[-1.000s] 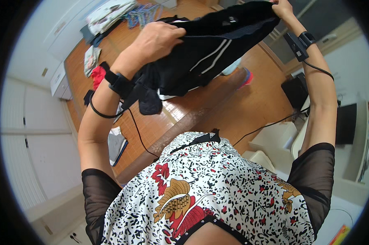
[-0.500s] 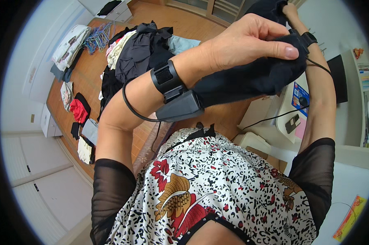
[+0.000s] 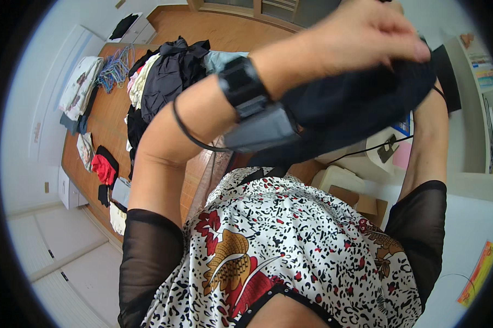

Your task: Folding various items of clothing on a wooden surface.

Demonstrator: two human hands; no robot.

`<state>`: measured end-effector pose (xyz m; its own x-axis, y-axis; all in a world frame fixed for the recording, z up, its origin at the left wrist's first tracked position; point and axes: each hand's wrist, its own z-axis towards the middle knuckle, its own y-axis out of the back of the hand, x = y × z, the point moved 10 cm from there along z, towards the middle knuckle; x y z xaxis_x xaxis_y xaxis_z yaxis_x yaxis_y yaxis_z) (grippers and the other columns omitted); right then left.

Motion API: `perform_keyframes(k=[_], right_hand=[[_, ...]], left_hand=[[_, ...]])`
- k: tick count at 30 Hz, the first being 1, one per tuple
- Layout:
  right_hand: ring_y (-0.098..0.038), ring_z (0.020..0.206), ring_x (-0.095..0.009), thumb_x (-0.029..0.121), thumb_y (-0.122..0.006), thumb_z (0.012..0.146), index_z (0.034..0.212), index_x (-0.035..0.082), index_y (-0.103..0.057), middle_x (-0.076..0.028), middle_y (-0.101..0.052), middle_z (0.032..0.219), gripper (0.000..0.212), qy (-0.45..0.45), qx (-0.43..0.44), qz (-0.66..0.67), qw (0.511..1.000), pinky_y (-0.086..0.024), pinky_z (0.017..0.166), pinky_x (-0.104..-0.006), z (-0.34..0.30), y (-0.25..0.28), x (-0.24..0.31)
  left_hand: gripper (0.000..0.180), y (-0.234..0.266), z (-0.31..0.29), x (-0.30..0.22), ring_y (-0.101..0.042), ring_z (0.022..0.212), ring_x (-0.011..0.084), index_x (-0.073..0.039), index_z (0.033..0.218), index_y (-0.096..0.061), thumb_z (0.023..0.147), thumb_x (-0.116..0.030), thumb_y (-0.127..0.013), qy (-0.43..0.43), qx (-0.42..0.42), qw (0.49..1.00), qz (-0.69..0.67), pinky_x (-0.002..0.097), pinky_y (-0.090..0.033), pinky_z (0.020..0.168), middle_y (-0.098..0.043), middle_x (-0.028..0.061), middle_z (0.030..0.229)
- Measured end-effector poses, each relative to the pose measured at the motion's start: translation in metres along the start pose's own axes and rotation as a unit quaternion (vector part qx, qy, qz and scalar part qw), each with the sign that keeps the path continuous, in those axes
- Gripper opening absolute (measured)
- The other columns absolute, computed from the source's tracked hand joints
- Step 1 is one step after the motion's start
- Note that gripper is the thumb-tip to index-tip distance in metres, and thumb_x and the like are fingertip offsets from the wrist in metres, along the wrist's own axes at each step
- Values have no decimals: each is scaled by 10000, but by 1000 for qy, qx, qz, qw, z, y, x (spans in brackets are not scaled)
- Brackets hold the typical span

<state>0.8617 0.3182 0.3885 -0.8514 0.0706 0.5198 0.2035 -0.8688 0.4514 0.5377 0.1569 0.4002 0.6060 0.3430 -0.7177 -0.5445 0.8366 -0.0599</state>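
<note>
As the left hand (image 3: 373,34) rises to upper right, fingers pinched on it, the dark garment (image 3: 355,109) seems drawn together; right fingers obscured, grip unclear

A dark garment (image 3: 355,106), near-black with a faint blue cast, hangs in the air from the left hand (image 3: 375,33), bunched beneath the thumb at its upper right end. The cloth is soft and slack, doubled into a thick, loose band with shallow folds. It slopes down and leftward from that hand, passing behind the left wrist, and its lower end narrows just above the front of the person's waist. Its right edge rounds off in front of the right forearm. Blur softens its outline, and its kind cannot be told.
</note>
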Motion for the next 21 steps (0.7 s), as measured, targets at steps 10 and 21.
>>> perform_keyframes(k=[10,21], right_hand=[[-617,766,-159,121,-739,767,1146,27,-645,-70,-660,915,402,-147,485,56,860,-499,670,-297,-130,-43,-119],[-462,447,-59,19,-582,841,1172,190,-691,23,-567,659,388,-276,471,-40,837,-335,339,-195,-113,-28,-151]], left_hand=[[116,14,-131,141,-672,843,362,-24,892,-663,780,-52,-673,82,311,805,499,415,-546,743,-683,193,873],[191,144,-115,174,-652,934,400,-7,980,-700,897,-163,-628,161,138,752,624,449,-530,840,-683,236,924]])
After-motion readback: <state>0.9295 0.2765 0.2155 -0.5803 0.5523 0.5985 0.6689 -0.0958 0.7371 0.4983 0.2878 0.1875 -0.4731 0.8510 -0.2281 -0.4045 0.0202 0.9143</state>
